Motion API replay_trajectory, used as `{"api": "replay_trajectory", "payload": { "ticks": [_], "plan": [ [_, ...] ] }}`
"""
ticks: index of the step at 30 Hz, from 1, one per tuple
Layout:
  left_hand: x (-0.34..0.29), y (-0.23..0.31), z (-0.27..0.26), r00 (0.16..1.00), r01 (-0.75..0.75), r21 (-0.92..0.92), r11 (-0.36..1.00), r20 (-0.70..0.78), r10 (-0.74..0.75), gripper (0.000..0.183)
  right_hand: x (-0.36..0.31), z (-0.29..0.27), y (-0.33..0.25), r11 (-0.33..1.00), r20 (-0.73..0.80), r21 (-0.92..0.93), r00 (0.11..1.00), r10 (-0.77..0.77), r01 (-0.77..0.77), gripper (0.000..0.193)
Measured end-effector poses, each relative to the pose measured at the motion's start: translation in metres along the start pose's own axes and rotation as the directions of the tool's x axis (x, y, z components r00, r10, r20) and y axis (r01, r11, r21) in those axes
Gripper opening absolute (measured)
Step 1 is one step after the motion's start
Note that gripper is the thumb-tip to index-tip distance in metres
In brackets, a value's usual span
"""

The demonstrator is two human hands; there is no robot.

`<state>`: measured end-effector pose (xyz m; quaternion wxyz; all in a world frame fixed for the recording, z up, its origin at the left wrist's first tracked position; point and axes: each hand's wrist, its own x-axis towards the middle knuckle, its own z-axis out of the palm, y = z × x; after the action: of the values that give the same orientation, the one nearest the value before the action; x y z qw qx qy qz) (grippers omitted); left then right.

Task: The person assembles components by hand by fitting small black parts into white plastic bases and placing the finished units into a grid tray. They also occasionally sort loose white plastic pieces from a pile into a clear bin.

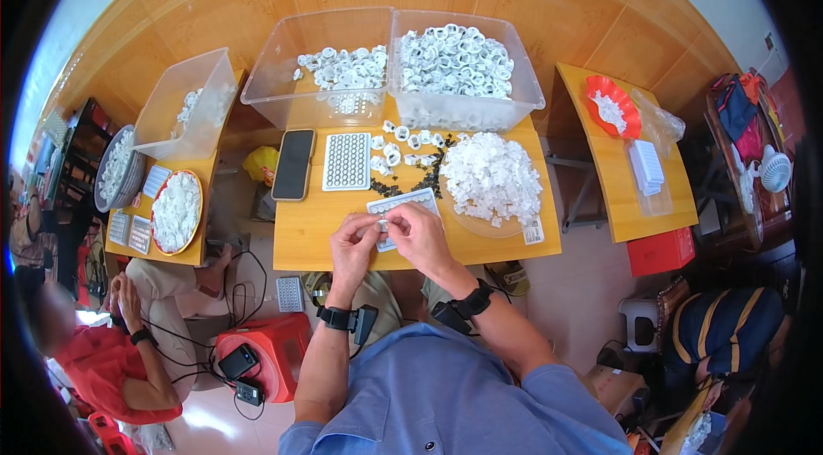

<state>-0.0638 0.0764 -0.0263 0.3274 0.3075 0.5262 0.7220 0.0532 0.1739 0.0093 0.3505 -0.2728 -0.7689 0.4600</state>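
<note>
My left hand (pixel 351 245) and my right hand (pixel 417 235) meet at the table's front edge, fingertips pinched together. Between them is a small white plastic piece (pixel 383 223), mostly covered by the fingers. Under the hands lies a white gridded tray (pixel 422 198), partly hidden. A second white tray (pixel 347 162) with rows of round cells lies beyond my left hand. White ring-shaped parts (pixel 392 153) and small black pieces (pixel 425 182) are scattered past the hands. Right of them, a heap of small white plastic pieces (pixel 490 174) rests on a round plate.
A dark phone (pixel 293 165) lies at the table's left. Two clear bins, the left bin (pixel 266 93) and the fuller right bin (pixel 527 95), stand at the back. Side tables hold a red bowl (pixel 633 116) and more parts. A person in red (pixel 103 369) sits at left beside a red stool (pixel 287 352).
</note>
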Motion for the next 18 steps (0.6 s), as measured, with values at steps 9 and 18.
{"api": "replay_trajectory", "payload": {
  "ticks": [9,18],
  "plan": [
    [-0.0012,0.0035,-0.0017,0.997,-0.077,0.141,0.987,-0.015,0.080,0.019,-0.0015,0.0070,-0.0019,0.987,-0.011,-0.110,0.992,-0.122,0.120,0.009],
    [-0.0014,0.0033,0.0019,0.996,-0.057,0.163,0.985,-0.055,0.067,0.019,-0.0019,0.0082,0.0030,0.975,-0.021,-0.168,0.988,-0.151,0.145,0.010]
  ]
}}
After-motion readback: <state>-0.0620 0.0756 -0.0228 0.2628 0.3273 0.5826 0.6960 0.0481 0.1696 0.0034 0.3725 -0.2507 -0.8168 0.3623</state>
